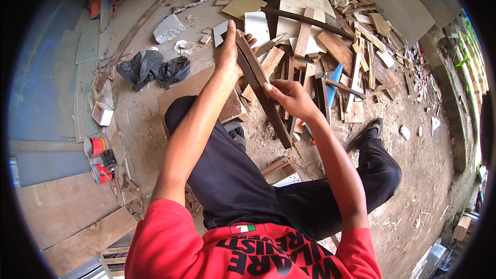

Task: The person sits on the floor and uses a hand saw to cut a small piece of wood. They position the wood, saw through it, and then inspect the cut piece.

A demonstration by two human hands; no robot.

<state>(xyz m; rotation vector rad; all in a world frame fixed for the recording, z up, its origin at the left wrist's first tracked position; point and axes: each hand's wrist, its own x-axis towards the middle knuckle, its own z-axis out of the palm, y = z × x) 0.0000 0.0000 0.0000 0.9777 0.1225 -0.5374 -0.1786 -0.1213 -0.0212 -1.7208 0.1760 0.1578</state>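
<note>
Dusty ground strewn with offcuts surrounds a seated person in a red shirt and black trousers, with a heap of wood scraps (330, 46) ahead, a crumpled black bag (152, 68) to the left and 2 small red paint cans (98, 157) near the left edge. Both hands hold a long dark wooden strip (261, 85) slanted above the knees. The left hand (227, 51) wraps its upper end, fingers closed round the back edge; the right hand (289, 97) pinches it near the middle, fingers curled on the face. It looks stiff, light and rough-sawn (splinters seem likely), so a hold spread along its length, as here, should steady it best. Its lower end hangs free above the floor.
</note>
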